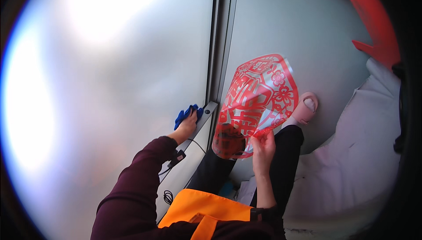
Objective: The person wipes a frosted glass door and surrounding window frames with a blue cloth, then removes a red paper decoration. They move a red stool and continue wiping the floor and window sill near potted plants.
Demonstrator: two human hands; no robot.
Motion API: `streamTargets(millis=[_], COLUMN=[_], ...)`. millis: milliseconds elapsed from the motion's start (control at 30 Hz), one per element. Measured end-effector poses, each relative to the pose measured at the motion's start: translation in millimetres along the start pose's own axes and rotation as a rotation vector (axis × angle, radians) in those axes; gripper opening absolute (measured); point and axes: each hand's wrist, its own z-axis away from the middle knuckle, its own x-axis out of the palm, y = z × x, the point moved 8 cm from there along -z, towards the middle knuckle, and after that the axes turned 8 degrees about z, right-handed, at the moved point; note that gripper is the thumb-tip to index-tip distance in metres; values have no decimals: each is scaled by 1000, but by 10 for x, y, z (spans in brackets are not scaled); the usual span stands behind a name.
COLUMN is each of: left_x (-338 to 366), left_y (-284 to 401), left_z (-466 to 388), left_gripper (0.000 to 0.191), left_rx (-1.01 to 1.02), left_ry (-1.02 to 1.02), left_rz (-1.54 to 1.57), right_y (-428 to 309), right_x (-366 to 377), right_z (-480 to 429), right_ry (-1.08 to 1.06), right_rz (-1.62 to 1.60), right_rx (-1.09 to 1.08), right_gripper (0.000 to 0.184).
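My left hand [187, 125] grips a bunched blue cloth [183, 116] at the metal rail along the foot of the frosted glass panel [138, 85]. Between finger and thumb, my right hand [263, 149] pinches the lower edge of a clear plastic window cling [255, 98]. Red flowers and large characters are printed on the cling, which curves and creases above my knees. Dark, glossy reflections cover its lower left part.
A dark metal upright [219, 39] borders the glass. A black cable [197, 143] with a small box [177, 158] hangs by the rail. My foot wears a pink slipper [304, 110]. White sheeting [333, 174] lies at right, below a red curved piece [372, 22].
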Motion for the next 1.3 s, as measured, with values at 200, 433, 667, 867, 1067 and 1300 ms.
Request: streamTargets(millis=[200, 433, 667, 867, 1067, 1300], left_x=[-676, -2730, -4273, -4615, -4541, -5020], left_y=[214, -547, -1346, -1511, -1790, -2629], left_z=[482, 1304, 2925, 4811, 6677, 7308], left_gripper=[32, 32, 38, 36, 44, 52], left_rx=[-48, -397, -717, -939, -978, -1190], left_ry=[109, 512, 609, 989, 1331, 1079], left_rz=[145, 77, -8, -45, -276, -53], right_y=[0, -833, -1240, -1273, -1667, -2659], right_x=[-1250, -3010, -3455, -3251, -2469, -1373], right_z=[539, 1693, 2443, 2709, 2450, 1671], right_ry=[91, 255, 289, 298, 350, -102], right_rz=[196, 175, 75, 9, -137, -592], right_rx=[-39, -160, -273, -468, -447, -249], right_gripper=[15, 13, 16, 38, 29, 27])
